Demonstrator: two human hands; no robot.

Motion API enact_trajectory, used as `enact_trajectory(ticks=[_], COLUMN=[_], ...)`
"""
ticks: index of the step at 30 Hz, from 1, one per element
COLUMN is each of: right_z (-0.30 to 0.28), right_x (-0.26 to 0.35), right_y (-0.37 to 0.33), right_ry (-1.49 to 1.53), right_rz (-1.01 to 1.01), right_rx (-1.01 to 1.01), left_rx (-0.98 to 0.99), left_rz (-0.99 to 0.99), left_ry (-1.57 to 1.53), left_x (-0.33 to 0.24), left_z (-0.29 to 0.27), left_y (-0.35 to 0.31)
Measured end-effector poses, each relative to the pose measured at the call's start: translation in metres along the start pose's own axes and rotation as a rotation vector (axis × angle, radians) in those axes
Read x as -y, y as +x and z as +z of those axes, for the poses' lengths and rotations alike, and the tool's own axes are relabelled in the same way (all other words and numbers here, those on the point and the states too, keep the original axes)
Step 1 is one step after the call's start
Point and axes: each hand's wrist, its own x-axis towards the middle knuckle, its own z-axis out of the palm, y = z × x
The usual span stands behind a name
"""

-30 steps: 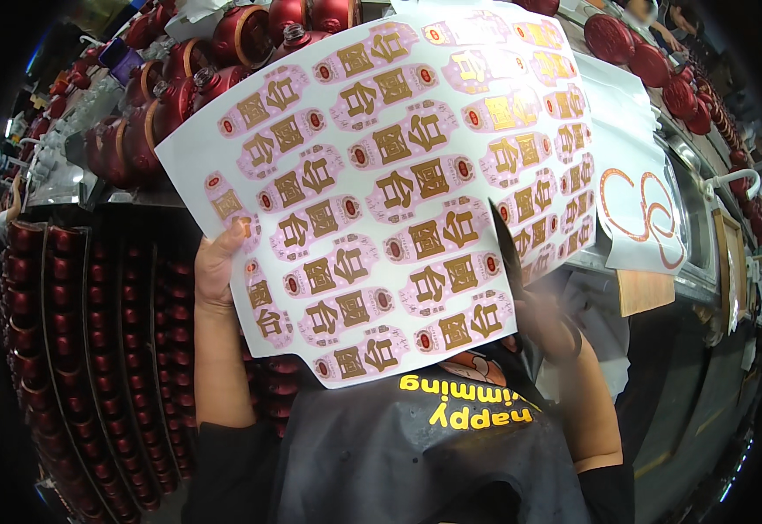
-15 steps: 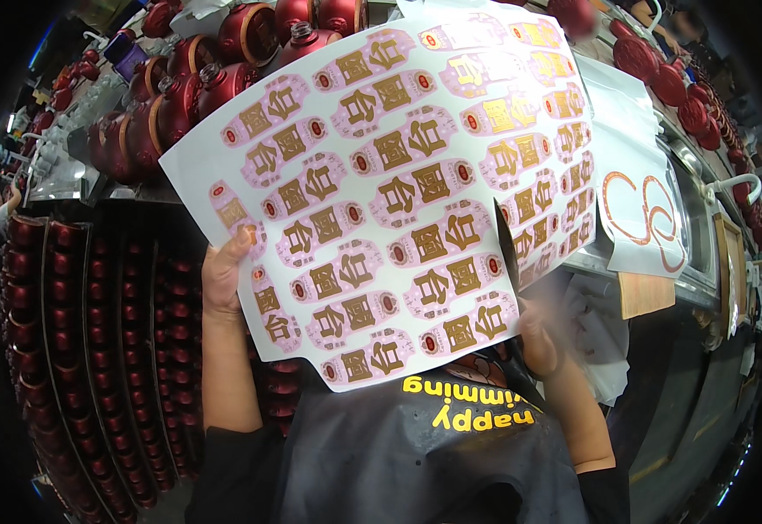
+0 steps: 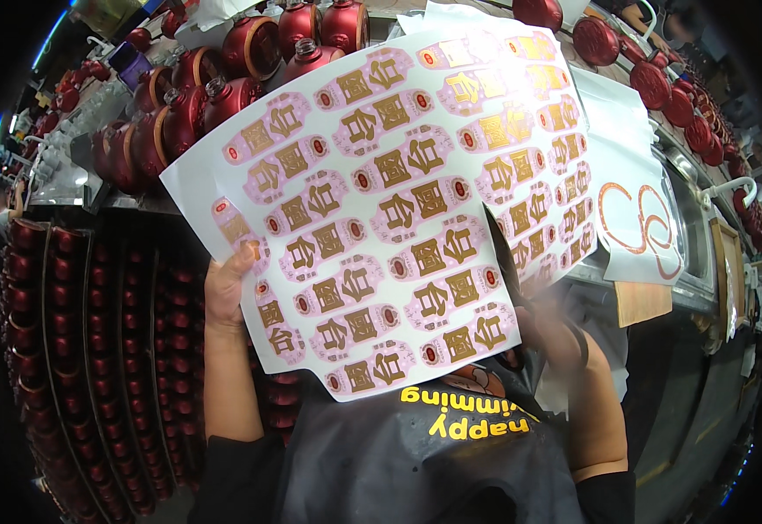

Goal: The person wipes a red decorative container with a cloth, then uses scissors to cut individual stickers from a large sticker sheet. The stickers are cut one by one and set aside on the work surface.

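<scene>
A large white sheet (image 3: pixel 368 231) printed with rows of pink and gold labels is held up in front of me, bent toward its right side. My left hand (image 3: pixel 226 293) is closed on its left edge, thumb on the printed face. At the lower right, my right hand (image 3: pixel 551 332) grips scissors (image 3: pixel 498 234). Their dark pointed blade lies over a cut running up from the sheet's lower edge. Motion smears the right hand, and the sheet hides part of its fingers and the scissor handles. A corner of the sheet at lower left is notched.
Red round bottles (image 3: pixel 250 48) stand on the bench behind the sheet. Stacked rows of red bottles (image 3: pixel 27 349) fill the lower left. On the right lie white paper (image 3: pixel 617 166) with orange-red rings, a brown card (image 3: pixel 643 301) and a metal sink edge (image 3: pixel 700 236).
My right hand has shifted slightly right and down, and the scissor blade's tip now lies a little further left on the sheet. The sheet's lower edge has dipped slightly; my left hand keeps its hold.
</scene>
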Motion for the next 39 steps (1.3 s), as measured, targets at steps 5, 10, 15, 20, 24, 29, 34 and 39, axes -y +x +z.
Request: enact_trajectory(ticks=[5, 10, 15, 20, 24, 29, 34, 39], right_z=[-0.006, -0.001, 0.0, -0.006, -0.007, 0.0, 0.002, -0.002], right_x=[-0.004, -0.023, -0.031, -0.028, -0.025, -0.024, -0.024, -0.021], right_y=[0.012, 0.006, 0.004, 0.006, 0.009, 0.013, 0.011, 0.014], right_ry=[-0.153, -0.032, 0.018, 0.039, -0.062, -0.172, -0.123, -0.085], right_rz=[0.123, -0.012, -0.108, 0.019, -0.044, -0.177, -0.121, -0.081], right_rx=[-0.11, -0.107, -0.086, -0.093, -0.122, -0.174, -0.137, -0.137], left_rx=[-0.027, -0.032, -0.019, -0.028, -0.071, -0.037, -0.045, -0.055], left_rz=[-0.046, -0.014, 0.012, -0.013, 0.012, 0.003, -0.005, -0.001], left_ry=[0.015, 0.018, 0.05, 0.063, 0.064, 0.081, 0.063, 0.051], left_x=[-0.002, 0.002, 0.001, 0.0, 0.003, 0.003, 0.005, 0.008], left_z=[-0.004, -0.002, 0.002, 0.007, 0.008, 0.004, -0.002, -0.007], left_y=[-0.001, -0.002, -0.003, -0.005, -0.005, -0.002, -0.003, -0.005])
